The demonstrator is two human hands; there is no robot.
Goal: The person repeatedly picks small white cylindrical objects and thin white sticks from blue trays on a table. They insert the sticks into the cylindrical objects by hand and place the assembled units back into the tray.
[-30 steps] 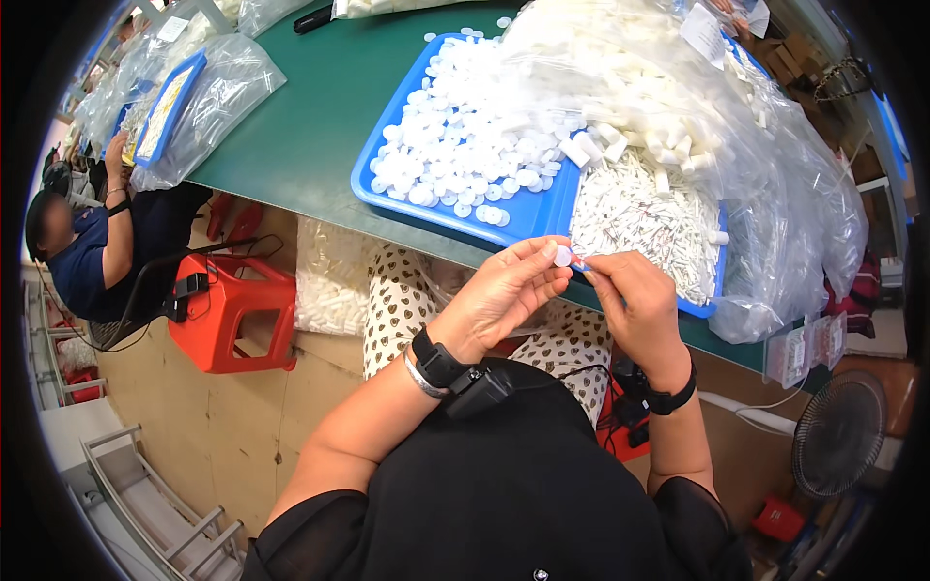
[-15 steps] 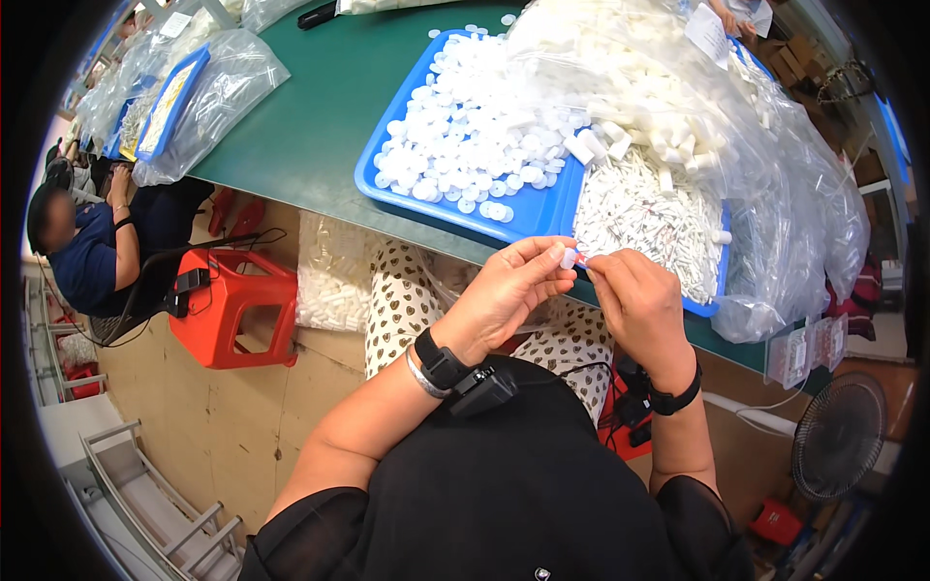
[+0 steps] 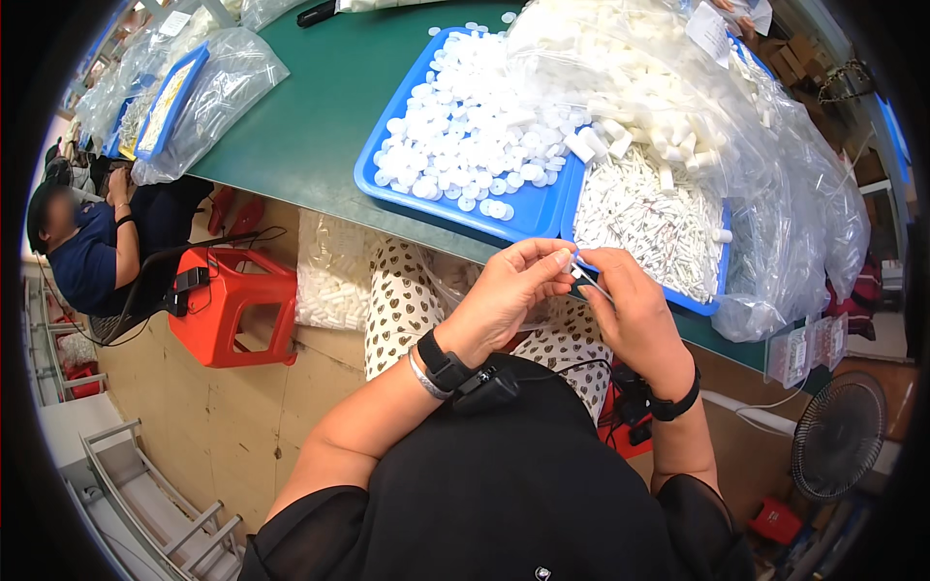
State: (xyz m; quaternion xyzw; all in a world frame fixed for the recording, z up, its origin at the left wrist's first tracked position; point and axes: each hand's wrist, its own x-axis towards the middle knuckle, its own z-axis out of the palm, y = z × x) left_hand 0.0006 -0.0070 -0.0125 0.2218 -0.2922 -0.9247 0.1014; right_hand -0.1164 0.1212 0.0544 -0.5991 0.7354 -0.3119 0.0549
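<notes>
Two hands meet right at the near edge of the green desk [image 3: 320, 116], just below the blue trays. Left hand [image 3: 504, 295] has its fingers curled in, thumb and fingertips pinching a small white part [image 3: 579, 274], and the right hand [image 3: 630, 310] pinches the same little piece from the other side, so both are touching it at once. It's too tiny to tell much more about its shape. Just beyond the hands, one blue tray [image 3: 523, 215] is full of round white caps [image 3: 465, 145] and the next tray [image 3: 702, 302] holds thin white sticks [image 3: 649, 218], with clear plastic bags [image 3: 794, 223] of more white parts piled beside it. Off to the left a red stool [image 3: 232, 305] sits on the floor near another person [image 3: 87, 257].
</notes>
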